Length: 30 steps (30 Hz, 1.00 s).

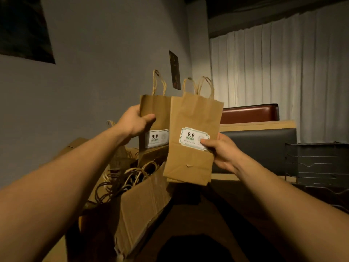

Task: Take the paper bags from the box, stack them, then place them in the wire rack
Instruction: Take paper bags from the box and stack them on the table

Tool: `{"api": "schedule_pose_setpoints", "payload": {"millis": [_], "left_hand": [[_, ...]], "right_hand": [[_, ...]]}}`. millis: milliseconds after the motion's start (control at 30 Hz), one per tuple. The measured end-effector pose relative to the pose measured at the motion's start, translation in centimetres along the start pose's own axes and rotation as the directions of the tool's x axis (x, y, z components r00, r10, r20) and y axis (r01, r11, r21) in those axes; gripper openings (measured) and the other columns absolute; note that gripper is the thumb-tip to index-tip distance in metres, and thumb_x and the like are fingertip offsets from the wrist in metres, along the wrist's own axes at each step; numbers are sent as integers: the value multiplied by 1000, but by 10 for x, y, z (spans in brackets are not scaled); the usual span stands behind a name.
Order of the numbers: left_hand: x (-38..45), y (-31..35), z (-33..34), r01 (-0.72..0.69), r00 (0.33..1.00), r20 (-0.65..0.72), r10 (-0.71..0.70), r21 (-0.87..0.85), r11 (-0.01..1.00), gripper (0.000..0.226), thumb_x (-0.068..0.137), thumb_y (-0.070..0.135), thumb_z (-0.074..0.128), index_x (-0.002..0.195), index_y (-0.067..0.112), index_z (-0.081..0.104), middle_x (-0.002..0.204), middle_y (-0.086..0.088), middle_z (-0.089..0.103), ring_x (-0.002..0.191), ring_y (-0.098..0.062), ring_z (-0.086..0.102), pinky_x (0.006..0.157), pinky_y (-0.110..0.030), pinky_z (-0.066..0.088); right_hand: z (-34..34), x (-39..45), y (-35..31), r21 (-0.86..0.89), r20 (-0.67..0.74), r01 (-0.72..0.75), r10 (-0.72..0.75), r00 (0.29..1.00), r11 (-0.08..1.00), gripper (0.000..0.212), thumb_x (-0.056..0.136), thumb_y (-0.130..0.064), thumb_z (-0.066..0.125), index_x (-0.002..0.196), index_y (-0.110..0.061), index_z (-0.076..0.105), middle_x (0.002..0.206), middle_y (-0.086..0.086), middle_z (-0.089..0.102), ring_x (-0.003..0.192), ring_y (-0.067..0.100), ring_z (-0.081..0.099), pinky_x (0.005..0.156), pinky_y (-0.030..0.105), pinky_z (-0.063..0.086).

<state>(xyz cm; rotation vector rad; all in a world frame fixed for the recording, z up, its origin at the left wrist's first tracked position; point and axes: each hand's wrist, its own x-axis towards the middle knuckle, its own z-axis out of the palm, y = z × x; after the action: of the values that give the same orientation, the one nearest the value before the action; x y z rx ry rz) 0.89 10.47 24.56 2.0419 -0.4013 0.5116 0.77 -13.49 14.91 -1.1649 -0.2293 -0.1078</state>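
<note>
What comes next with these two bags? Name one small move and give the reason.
Probably bring the bag in the left hand flat against the bag in the right hand to start a stack. Each hand holds one folded paper bag upright, left bag partly behind right bag, not yet aligned. The cardboard box below still holds more, and the wire rack waits at right.

Grey-blue wall point(105, 53) runs behind and left of the curtain point(279, 67). The curtain is white, pleated, hung full height, lit warmly at its lower left. Dark ceiling point(264, 8) directly above the curtain. Dark poster point(24, 29) on the wall far left of the curtain; a smaller dark picture point(174, 69) just left of it. Below the curtain: red-brown seat back point(249, 113), wooden ledge point(256, 125), then black padded panel point(260, 146).
</note>
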Motion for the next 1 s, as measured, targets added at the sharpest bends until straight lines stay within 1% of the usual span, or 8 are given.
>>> {"api": "schedule_pose_setpoints", "payload": {"millis": [133, 233, 400, 500, 600, 733, 833, 1000], "left_hand": [[-5, 19, -4, -18, 990, 135, 40, -159, 987, 15, 95, 27, 60, 106, 17, 62, 98, -5, 72, 90, -23, 70, 80, -37, 55], [-13, 38, 3, 22, 982, 186, 27, -257, 966, 20, 99, 33, 53, 105, 16, 62, 92, -2, 73, 86, -20, 69, 74, -35, 55], [-30, 66, 15, -57, 978, 206, 24, 154, 986, 32, 100, 49, 40, 108, 24, 60, 105, 2, 67, 98, -15, 63, 89, -35, 45], [-55, 58, 41, -3, 946, 314, 86, -259, 966, 25, 99, 34, 52, 122, 27, 56, 107, 3, 72, 97, -17, 68, 82, -36, 53], [-76, 9, 94, 186, 946, 319, 63, -690, 699, 28, 99, 18, 53, 127, 19, 57, 115, -5, 72, 106, -24, 69, 87, -42, 55], [-112, -62, 162, 370, 922, 361, -138, -725, 581, 31, 94, 10, 59, 125, 10, 60, 114, -13, 71, 103, -28, 69, 92, -45, 53], [-126, -102, 185, 465, 885, 394, -250, -705, 536, 27, 95, 10, 57, 121, 10, 62, 113, -15, 72, 102, -28, 70, 89, -45, 54], [-129, -128, 205, 447, 894, 361, -264, -700, 557, 32, 89, 0, 61, 120, 7, 62, 117, -18, 69, 109, -33, 66, 95, -47, 51]], "right_hand": [[27, 3, -35, -24, 72, 109, -107, 992, 994, 38, 92, 6, 57, 126, -9, 58, 115, 13, 72, 101, 26, 71, 81, 38, 60], [32, -3, -56, -85, 92, 171, -163, 982, 982, 37, 92, 6, 57, 126, -8, 57, 116, 12, 72, 104, 27, 70, 86, 40, 58], [6, -32, -72, -117, 11, 263, -264, 964, 958, 37, 91, 7, 57, 126, -6, 57, 116, 14, 71, 104, 29, 70, 84, 41, 59], [-15, -51, -66, 1, -63, 250, -249, 966, 968, 35, 89, 9, 59, 121, -4, 59, 115, 18, 71, 103, 32, 70, 83, 42, 60], [-38, -71, -38, 15, -155, 223, -218, 964, 975, 37, 85, 9, 64, 120, -1, 59, 113, 20, 71, 102, 34, 70, 84, 47, 59], [-82, -104, 24, -86, -316, -28, -1, 949, 996, 25, 90, 2, 62, 115, 1, 65, 106, 18, 73, 94, 29, 73, 80, 40, 61], [-120, -121, 41, -159, -458, -78, -4, 889, 984, 20, 93, 0, 60, 111, -5, 66, 102, 14, 74, 83, 23, 74, 65, 33, 60], [-139, -130, 61, -174, -358, -166, 95, 929, 971, 24, 92, -2, 60, 115, -9, 64, 106, 14, 74, 95, 29, 73, 79, 42, 60]]}}
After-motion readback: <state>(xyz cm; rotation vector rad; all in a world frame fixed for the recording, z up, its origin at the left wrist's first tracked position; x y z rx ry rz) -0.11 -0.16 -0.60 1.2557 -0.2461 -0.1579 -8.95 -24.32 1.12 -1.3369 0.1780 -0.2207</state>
